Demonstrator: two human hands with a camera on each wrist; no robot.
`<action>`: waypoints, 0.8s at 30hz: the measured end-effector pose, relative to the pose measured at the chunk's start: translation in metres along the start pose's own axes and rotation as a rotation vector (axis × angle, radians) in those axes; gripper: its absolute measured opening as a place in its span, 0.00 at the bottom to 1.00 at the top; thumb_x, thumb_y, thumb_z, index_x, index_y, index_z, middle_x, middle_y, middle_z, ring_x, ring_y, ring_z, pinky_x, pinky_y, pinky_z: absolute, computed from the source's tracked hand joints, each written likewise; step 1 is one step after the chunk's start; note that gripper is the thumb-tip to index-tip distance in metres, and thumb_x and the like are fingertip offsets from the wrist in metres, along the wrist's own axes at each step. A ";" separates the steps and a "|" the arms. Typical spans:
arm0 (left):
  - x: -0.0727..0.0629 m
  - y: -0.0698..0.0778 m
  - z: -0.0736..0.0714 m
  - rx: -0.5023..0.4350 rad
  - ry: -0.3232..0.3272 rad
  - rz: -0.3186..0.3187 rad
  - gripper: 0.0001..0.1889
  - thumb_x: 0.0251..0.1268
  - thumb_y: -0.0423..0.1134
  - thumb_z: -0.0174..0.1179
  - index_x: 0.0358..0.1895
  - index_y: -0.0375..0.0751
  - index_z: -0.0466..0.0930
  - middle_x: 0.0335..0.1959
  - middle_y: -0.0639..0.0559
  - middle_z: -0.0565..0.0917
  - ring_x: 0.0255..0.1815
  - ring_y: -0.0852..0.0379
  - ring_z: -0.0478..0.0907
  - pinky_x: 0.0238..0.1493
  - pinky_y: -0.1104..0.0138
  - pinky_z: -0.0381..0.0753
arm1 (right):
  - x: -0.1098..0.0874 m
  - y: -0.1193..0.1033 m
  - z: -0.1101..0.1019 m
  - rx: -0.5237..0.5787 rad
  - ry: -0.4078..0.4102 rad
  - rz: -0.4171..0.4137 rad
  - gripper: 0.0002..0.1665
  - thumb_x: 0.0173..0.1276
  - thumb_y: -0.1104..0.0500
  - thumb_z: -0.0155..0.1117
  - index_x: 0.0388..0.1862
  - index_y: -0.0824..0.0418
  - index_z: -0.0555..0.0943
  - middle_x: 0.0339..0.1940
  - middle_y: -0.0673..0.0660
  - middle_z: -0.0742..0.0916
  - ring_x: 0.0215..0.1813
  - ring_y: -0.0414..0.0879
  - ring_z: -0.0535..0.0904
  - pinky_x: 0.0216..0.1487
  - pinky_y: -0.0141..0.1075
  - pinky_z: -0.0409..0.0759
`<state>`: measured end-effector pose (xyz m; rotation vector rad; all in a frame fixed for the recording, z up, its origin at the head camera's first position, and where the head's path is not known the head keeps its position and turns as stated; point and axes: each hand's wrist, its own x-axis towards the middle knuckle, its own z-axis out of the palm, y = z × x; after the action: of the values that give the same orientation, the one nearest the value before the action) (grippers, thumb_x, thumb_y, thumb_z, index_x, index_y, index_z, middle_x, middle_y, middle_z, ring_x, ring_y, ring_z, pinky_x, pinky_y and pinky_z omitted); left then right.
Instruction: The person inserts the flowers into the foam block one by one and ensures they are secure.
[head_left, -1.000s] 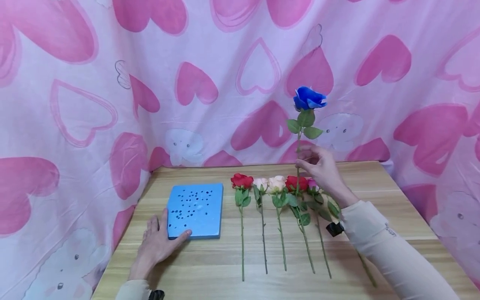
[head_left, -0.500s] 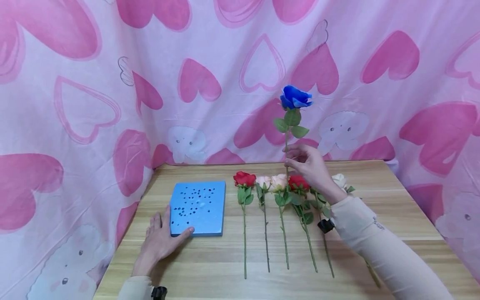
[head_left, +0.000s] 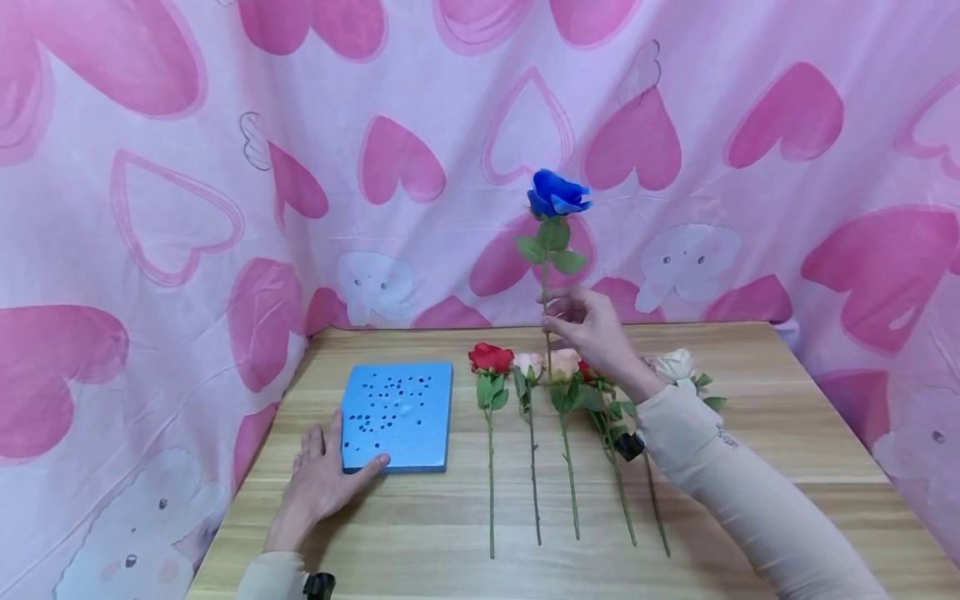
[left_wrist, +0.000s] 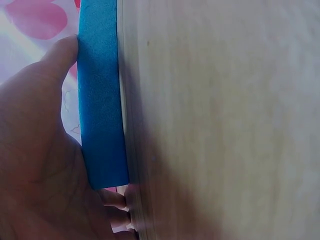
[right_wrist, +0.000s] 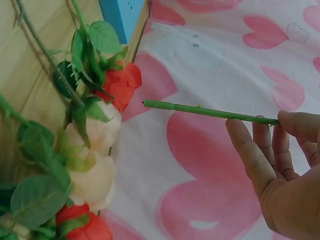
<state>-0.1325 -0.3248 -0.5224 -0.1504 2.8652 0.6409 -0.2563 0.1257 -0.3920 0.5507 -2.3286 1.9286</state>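
In the head view my right hand pinches the stem of a blue rose and holds it upright above the row of roses. The right wrist view shows the lower stem running out past the fingertips, its cut end free in the air. My left hand rests against the near left corner of a blue foam block full of small holes. Its thumb lies on the block's front edge and its straight fingers along the left side. None of the visible holes has a stem in it.
Right of the block lie a red rose, a pale pink rose, a peach rose and others, stems toward me. A white rose lies partly behind the right sleeve. A heart-patterned curtain hangs behind the table.
My right hand has carried the upright blue rose leftward above the row, uncovering the white rose. The left hand stays at the block; the camera view has shifted slightly.
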 end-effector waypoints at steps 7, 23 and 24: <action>0.000 0.000 0.000 -0.005 0.000 -0.001 0.72 0.67 0.85 0.56 0.92 0.38 0.28 0.87 0.15 0.31 0.88 0.15 0.28 0.85 0.25 0.35 | 0.009 -0.005 0.014 0.004 -0.020 -0.025 0.19 0.76 0.71 0.73 0.64 0.66 0.86 0.44 0.69 0.89 0.41 0.48 0.92 0.44 0.60 0.94; 0.003 0.000 0.001 0.000 -0.017 -0.017 0.73 0.67 0.86 0.56 0.92 0.39 0.28 0.87 0.15 0.31 0.88 0.15 0.27 0.85 0.25 0.34 | 0.023 -0.008 0.046 0.038 -0.091 -0.039 0.18 0.77 0.69 0.73 0.63 0.61 0.87 0.44 0.68 0.90 0.44 0.57 0.91 0.42 0.56 0.96; 0.003 0.000 0.001 0.001 -0.017 -0.018 0.73 0.67 0.86 0.56 0.92 0.39 0.28 0.87 0.15 0.31 0.88 0.15 0.27 0.85 0.25 0.34 | 0.024 -0.008 0.048 0.038 -0.097 -0.039 0.18 0.77 0.69 0.73 0.63 0.61 0.87 0.44 0.68 0.90 0.44 0.57 0.91 0.42 0.54 0.96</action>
<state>-0.1348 -0.3249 -0.5237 -0.1700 2.8439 0.6348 -0.2674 0.0729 -0.3879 0.7027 -2.3235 1.9748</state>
